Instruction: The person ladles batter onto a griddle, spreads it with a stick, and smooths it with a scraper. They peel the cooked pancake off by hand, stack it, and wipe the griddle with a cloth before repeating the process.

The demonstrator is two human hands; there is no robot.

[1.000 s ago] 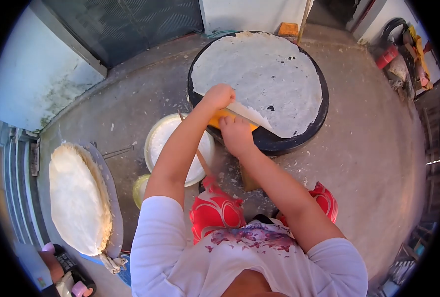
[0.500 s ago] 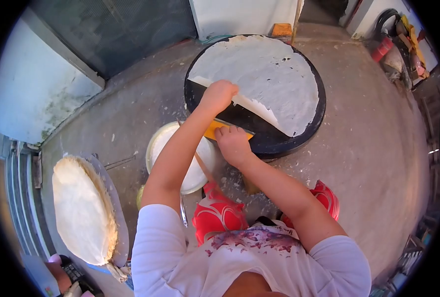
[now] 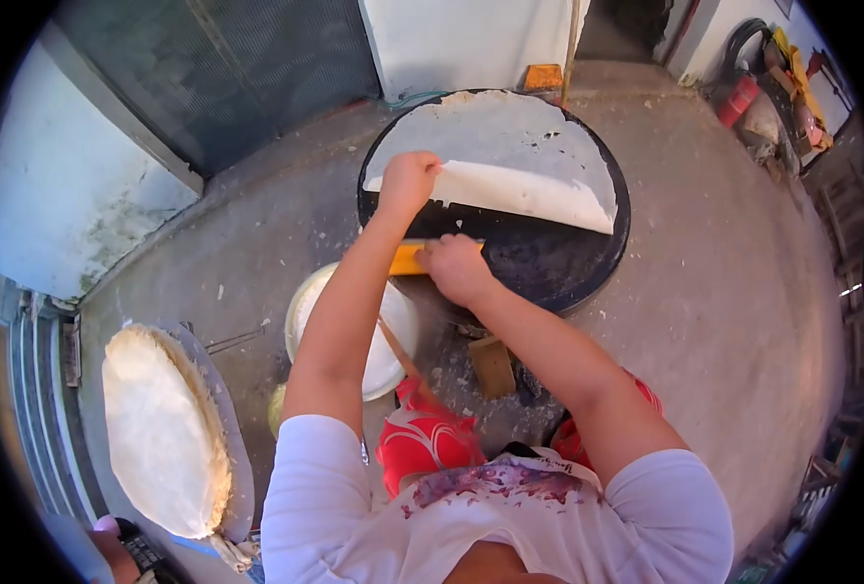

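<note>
A large thin pale crepe lies on a round black griddle, its near part folded up and back over the rest. My left hand is closed in a pinch on the crepe's lifted edge, at the griddle's left side. Close to the griddle's near rim, my right hand grips a flat yellow scraper. Below my left forearm stands a white bucket of whitish batter, with a wooden stick leaning out of it; my arm hides part of both.
On the left, a stack of finished crepes rests on a round board. A small brown block sits under my right forearm. An orange block stands by the wall behind the griddle. Assorted items, including a red cylinder, lie at the far right.
My left hand has drawn the crepe's near edge up and away from me, so the fold is wider and more black griddle shows. My right hand with the scraper has shifted slightly left.
</note>
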